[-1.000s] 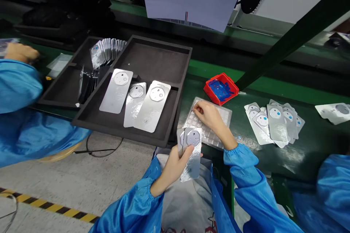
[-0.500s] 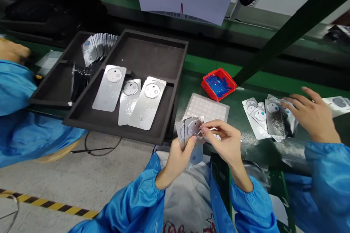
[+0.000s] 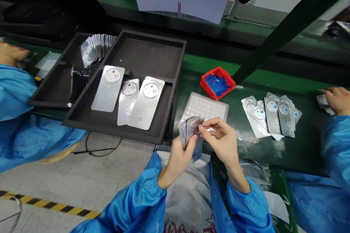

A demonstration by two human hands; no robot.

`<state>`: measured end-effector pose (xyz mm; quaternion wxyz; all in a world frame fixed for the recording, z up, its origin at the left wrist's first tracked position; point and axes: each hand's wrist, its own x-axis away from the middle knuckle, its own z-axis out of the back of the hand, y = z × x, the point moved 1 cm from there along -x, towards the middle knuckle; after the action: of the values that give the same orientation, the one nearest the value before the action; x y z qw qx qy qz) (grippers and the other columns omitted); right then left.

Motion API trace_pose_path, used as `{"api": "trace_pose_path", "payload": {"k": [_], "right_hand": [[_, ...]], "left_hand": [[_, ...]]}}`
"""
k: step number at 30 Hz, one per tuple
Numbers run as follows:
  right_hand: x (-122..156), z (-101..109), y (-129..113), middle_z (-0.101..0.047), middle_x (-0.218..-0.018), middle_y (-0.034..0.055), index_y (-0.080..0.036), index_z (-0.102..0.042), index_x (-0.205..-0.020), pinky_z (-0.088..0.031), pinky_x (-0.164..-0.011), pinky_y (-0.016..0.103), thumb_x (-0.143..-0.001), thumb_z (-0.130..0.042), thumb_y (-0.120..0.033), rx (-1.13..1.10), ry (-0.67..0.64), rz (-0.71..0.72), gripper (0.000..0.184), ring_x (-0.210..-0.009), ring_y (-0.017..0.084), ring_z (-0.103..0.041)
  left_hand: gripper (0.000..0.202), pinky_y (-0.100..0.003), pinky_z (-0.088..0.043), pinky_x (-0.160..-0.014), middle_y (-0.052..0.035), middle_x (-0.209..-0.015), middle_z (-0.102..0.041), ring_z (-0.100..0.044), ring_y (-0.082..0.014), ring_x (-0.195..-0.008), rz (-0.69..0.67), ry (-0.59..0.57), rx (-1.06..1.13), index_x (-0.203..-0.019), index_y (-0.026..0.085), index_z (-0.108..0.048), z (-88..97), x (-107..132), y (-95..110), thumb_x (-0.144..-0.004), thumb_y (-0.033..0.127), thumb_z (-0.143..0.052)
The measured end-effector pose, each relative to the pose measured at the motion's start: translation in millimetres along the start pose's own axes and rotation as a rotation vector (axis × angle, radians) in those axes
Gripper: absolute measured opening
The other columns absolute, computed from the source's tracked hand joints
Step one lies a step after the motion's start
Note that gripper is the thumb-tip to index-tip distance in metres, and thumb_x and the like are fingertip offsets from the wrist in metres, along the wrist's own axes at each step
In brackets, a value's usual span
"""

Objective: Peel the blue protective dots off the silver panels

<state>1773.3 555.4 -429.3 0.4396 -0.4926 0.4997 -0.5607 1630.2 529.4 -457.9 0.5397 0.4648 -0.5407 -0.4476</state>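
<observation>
My left hand (image 3: 180,154) grips a small stack of silver metal plates (image 3: 190,131), each with a round raised disc near its top. My right hand (image 3: 221,140) pinches its thumb and forefinger together against the disc of the front plate; what sits between the fingertips is too small to make out. Just beyond my hands lies a clear plastic grid tray (image 3: 205,106) on the green bench. Both my sleeves are blue.
A black foam tray (image 3: 153,54) at left holds three silver plates (image 3: 128,94); a second black tray (image 3: 54,83) behind it holds a fanned row. A red bin (image 3: 217,83) and a pile of plates (image 3: 270,116) lie right. Co-workers' hands (image 3: 337,100) and sleeves (image 3: 16,94) flank me.
My right hand left the grid tray and came to the plates in my left hand. The co-worker's hand on the right reached the plate pile, then drew back to the far right.
</observation>
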Motion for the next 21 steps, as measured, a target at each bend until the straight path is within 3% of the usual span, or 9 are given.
{"api": "trace_pose_path", "payload": {"k": [5, 10, 16, 21], "right_hand": [[-1.3, 3.4, -6.1, -0.074, -0.087, 0.004, -0.022, -0.077, -0.086, -0.068, -0.056, 0.026, -0.081, -0.091, -0.047, -0.025, -0.061, -0.034, 0.029, -0.077, 0.018, -0.069], [3.3, 4.7, -7.9, -0.075, -0.085, 0.0044, -0.022, -0.077, -0.087, -0.068, -0.058, 0.027, -0.083, -0.088, -0.043, 0.059, -0.057, -0.045, 0.024, -0.076, 0.019, -0.07], [5.7, 2.5, -5.2, -0.08, -0.092, 0.0065, -0.021, -0.077, -0.089, -0.068, -0.063, 0.03, -0.088, -0.085, -0.046, 0.122, -0.042, -0.041, 0.026, -0.071, 0.018, -0.073], [6.3, 4.7, -5.7, -0.082, -0.091, 0.0072, -0.021, -0.079, -0.088, -0.068, -0.067, 0.03, -0.086, -0.086, -0.048, 0.137, -0.011, -0.03, 0.028, -0.074, 0.019, -0.075]], "left_hand": [[0.03, -0.033, -0.064, -0.079, -0.0068, -0.084, -0.084, -0.081, -0.0259, -0.084, 0.086, 0.016, 0.002, -0.088, 0.017, -0.079, 3.2, -1.6, 1.6, -0.089, 0.046, -0.07], [0.038, -0.031, -0.06, -0.062, -0.0035, -0.065, -0.074, -0.073, -0.0232, -0.067, 0.179, 0.031, -0.021, -0.07, 0.02, -0.071, 7.8, -3.0, 3.6, -0.085, 0.054, -0.076], [0.031, -0.038, -0.066, -0.099, -0.0107, -0.106, -0.089, -0.083, -0.0313, -0.107, 0.068, 0.051, 0.009, -0.103, 0.017, -0.086, 4.7, -0.9, 4.5, -0.09, 0.043, -0.075], [0.028, -0.036, -0.066, -0.097, -0.0101, -0.108, -0.089, -0.084, -0.0299, -0.105, 0.0, 0.013, -0.047, -0.106, 0.017, -0.087, 4.3, 1.6, 0.4, -0.094, 0.035, -0.069]]}}
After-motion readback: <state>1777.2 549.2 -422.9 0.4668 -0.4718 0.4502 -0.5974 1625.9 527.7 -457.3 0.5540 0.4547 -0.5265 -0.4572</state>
